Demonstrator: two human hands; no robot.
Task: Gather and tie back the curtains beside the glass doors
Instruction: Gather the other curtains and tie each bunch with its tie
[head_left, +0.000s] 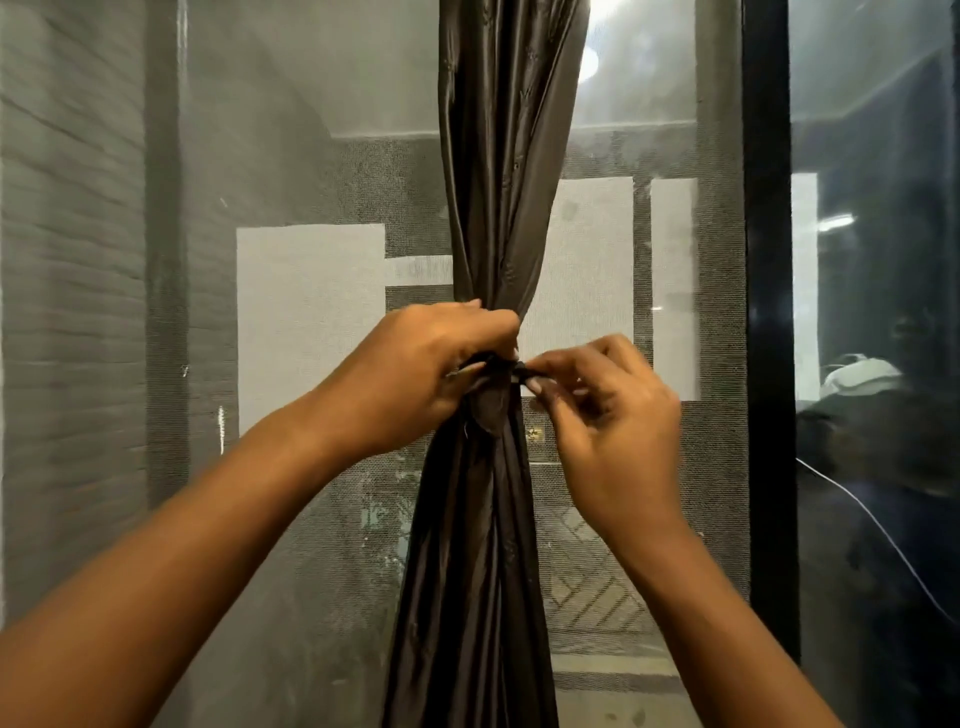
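Note:
A dark brown satin curtain (493, 182) hangs bunched into a narrow column in the middle of the head view, in front of a mesh screen. A strip of the same dark fabric, the tie-back (514, 370), wraps its waist. My left hand (421, 369) grips the gathered curtain and the tie on its left side. My right hand (613, 415) pinches the free end of the tie just to the right of the bundle. Below the hands the curtain fans out wider toward the floor.
The mesh screen (311, 312) fills the background, with a grey brick wall (67, 260) at the left. A black door frame (769, 312) stands right of the curtain, and a glass door (878, 364) beyond it shows dim reflections.

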